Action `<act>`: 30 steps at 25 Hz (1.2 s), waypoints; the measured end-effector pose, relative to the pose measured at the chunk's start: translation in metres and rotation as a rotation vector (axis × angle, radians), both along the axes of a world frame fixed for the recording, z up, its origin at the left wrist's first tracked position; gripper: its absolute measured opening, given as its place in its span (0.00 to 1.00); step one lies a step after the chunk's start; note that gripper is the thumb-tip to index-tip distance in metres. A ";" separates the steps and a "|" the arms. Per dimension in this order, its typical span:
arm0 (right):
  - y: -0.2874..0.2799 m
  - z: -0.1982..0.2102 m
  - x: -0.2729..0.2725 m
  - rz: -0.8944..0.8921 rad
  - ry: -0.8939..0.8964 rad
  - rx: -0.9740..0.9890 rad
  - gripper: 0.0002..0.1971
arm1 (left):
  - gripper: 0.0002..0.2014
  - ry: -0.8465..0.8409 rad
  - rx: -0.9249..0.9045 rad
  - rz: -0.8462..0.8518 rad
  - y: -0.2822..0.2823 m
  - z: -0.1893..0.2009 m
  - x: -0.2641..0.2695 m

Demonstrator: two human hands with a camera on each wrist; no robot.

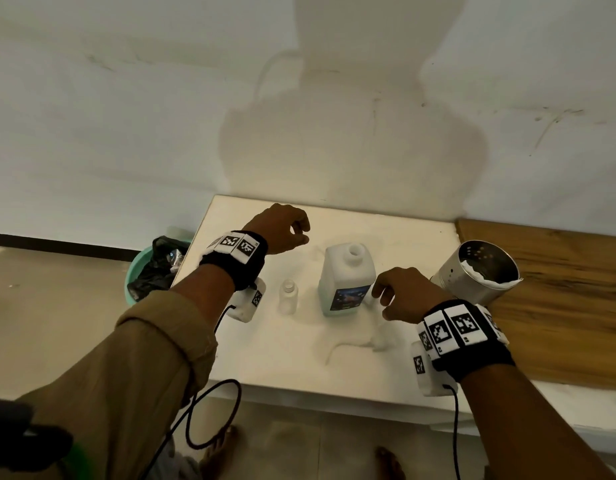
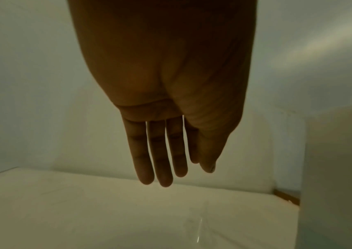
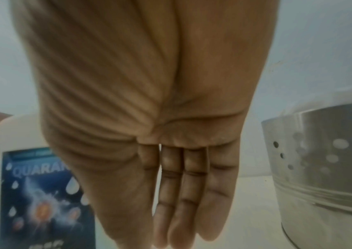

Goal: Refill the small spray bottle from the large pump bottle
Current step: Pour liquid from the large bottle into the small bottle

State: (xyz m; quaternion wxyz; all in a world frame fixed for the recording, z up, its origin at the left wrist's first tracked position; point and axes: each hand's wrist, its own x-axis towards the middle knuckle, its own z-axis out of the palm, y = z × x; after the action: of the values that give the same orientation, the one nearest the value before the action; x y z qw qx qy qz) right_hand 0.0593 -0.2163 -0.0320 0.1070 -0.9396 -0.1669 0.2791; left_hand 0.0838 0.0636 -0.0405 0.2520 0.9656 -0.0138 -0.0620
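Both hands hang empty, fingers relaxed; the upright, uncapped large bottle [image 1: 346,282] stands just left of the right hand [image 1: 408,296], the small bottle [image 1: 288,295] nearer the left hand [image 1: 282,228].

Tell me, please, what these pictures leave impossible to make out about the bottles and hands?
- Large bottle: liquid level, hidden by opaque walls in the head view.
- Its label: cut off by the right hand, right wrist view.
- Small bottle: contents, too small.
- Left hand: fingertips turned away.
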 end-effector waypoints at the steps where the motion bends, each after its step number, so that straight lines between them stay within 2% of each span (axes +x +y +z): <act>1: -0.001 0.003 0.002 -0.009 -0.023 0.008 0.16 | 0.09 0.016 0.016 -0.025 -0.003 -0.003 0.004; 5: -0.003 0.011 0.009 -0.035 -0.045 0.032 0.15 | 0.14 0.063 0.050 -0.088 -0.013 -0.015 0.015; 9: -0.006 0.014 0.007 -0.032 -0.003 0.032 0.15 | 0.17 0.039 0.115 -0.119 -0.022 -0.023 0.021; 22: -0.003 0.017 0.007 -0.062 -0.013 0.061 0.15 | 0.09 -0.003 0.242 -0.093 -0.029 -0.030 0.023; 25: -0.003 0.020 0.008 -0.065 -0.032 0.063 0.14 | 0.06 -0.016 0.214 -0.064 -0.025 -0.022 0.021; 30: -0.002 0.034 0.010 -0.058 -0.094 0.091 0.12 | 0.05 -0.108 0.099 0.037 -0.004 0.013 0.008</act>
State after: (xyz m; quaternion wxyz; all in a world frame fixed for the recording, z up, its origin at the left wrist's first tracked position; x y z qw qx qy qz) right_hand 0.0688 -0.2180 0.0019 0.1499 -0.9502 -0.1572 0.2236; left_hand 0.0915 0.0597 -0.0279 0.2037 0.9790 -0.0063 -0.0058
